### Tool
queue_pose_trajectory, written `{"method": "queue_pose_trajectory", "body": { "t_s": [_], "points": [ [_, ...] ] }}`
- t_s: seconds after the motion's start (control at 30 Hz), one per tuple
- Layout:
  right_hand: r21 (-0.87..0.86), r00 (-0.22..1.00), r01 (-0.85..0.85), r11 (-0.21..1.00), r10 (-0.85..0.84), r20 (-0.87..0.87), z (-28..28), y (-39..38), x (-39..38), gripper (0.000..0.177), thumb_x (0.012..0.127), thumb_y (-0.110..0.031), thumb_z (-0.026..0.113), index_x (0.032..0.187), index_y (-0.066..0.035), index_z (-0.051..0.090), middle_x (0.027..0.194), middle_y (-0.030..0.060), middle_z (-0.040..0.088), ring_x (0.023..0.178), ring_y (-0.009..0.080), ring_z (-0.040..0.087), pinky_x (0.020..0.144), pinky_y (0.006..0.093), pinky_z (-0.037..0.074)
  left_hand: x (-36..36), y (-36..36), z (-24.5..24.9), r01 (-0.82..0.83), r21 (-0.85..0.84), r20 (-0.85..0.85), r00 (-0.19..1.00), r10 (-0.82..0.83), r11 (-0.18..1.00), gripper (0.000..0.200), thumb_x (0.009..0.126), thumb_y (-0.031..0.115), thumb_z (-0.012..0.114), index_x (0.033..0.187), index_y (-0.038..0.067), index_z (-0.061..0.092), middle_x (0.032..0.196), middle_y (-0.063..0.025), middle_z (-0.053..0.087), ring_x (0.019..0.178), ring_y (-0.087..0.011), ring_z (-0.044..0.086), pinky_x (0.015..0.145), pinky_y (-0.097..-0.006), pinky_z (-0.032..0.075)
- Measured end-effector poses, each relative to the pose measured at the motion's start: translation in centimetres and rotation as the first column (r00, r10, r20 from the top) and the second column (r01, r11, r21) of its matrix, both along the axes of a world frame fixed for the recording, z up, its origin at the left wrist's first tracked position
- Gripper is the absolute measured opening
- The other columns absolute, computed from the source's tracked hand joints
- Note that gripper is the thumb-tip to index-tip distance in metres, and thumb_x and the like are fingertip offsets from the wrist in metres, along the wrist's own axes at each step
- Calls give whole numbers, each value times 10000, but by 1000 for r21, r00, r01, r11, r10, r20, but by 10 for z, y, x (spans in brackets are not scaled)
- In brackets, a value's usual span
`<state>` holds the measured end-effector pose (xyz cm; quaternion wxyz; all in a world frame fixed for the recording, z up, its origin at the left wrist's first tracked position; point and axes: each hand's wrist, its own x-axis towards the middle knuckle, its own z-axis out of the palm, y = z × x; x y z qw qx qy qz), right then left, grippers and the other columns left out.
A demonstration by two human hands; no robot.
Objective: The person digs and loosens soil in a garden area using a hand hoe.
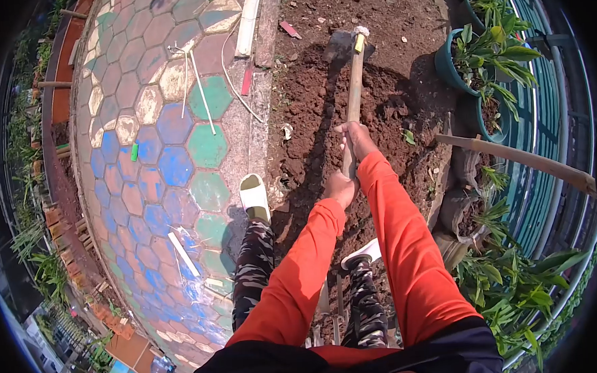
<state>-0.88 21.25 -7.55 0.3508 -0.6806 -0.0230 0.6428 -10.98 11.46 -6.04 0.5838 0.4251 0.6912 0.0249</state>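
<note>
A hoe with a long wooden handle [356, 92] reaches away from me over loose brown soil [381, 94]. Its dark flat blade [338, 47] lies at the far end, against the dirt. My left hand [340, 188] is wrapped round the lower part of the handle. Further up the shaft, my right hand [357, 140] grips it too, its fingers closed around the wood. Yellow wrapping and a pale lump show where handle and blade meet.
Potted plants [451, 64] line the right side by a green fence. A wooden pole [520, 158] juts in from the right. Left of the soil runs a concrete curb [258, 128], then painted hexagonal paving [176, 162] with white strips [201, 93] on it.
</note>
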Motion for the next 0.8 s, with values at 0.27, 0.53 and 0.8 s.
{"method": "queue_pose_trajectory", "body": {
  "t_s": [0.27, 0.53, 0.8],
  "points": [
    [-192, 974, 124, 974, -157, -165, 21, -157, -52, 188, 748, -60, 656, 754, -71, 469, 569, 5, 462, 414, 141, 425, 399, 313, 387, -43, -164, 29, -39, -131, -256, 967, 5, 991, 321, 715, 233, 636, 998, 81, 624, 927, -218, 660, 919, -406, 627, 781, -467, 501],
    [-316, 920, 134, 939, -236, -312, 44, -241, -60, 217, 715, -40, 729, 668, -53, 517, 560, 32, 505, 460, 165, 506, 452, 291, 427, -75, -270, 21, 115, -108, -291, 946, -142, 987, 361, 731, 255, 674, 1065, 139, 600, 828, -201, 665, 849, -407, 643, 741, -475, 511],
    [321, 998, 53, 946, -44, -37, 189, -123, 28, 255, 692, -31, 749, 788, -70, 516, 644, 21, 512, 546, 143, 509, 538, 278, 423, 37, -122, 56, -77, 475, 133, 991, 15, 877, 280, 673, 246, 710, 867, 108, 563, 695, -190, 640, 653, -403, 632, 598, -479, 512]
  ]
}}
